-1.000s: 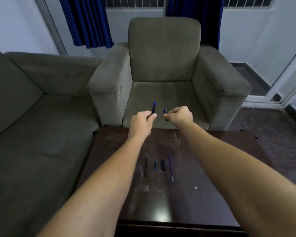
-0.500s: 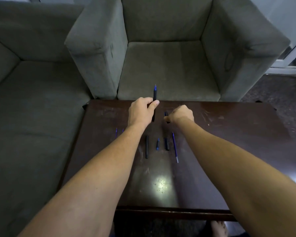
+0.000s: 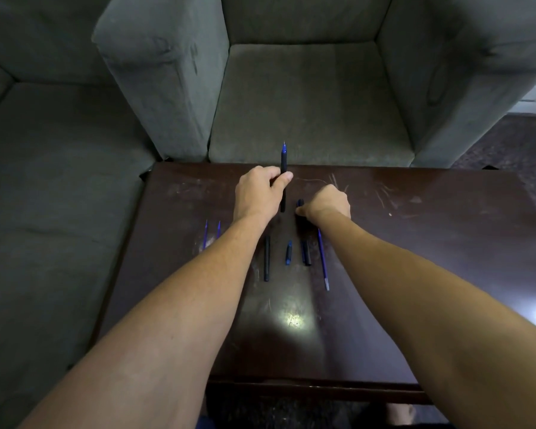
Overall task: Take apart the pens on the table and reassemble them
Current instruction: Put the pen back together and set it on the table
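Hands work above a dark brown wooden desk (image 3: 415, 243). The left hand (image 3: 257, 193) has its grip closed on a slim black pen with a blue tip (image 3: 283, 168), held upright. The right hand (image 3: 327, 202) is closed on a small dark cap-like piece (image 3: 300, 203), low near the desk. Loose parts lie just behind: a black barrel (image 3: 266, 258), a short blue piece (image 3: 288, 252), a blue refill (image 3: 322, 258). Fitting probably needs both pieces lined up end to end. The right hand's fingers are hidden, so its piece cannot be identified surely.
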